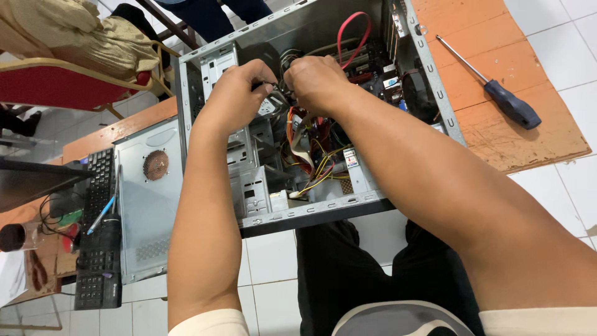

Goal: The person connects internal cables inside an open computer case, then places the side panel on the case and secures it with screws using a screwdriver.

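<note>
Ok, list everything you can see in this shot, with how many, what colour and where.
Computer case: one, grey metal, open, lying on the floor in the middle.
Internal cables: a bundle, red, yellow and grey, inside the case.
Red data cable: one, looped at the top of the case.
Side panel: one, grey with a round vent, left of the case.
Keyboard: one, black, far left.
Screwdriver: one, dark blue handle, on the cardboard at right.
Cardboard sheet: one, orange-brown, under the case.
Chair: one, red seat, upper left.
Left hand: inside the case, fingers curled at a cable connector.
Right hand: beside it, gripping the same spot.
</note>
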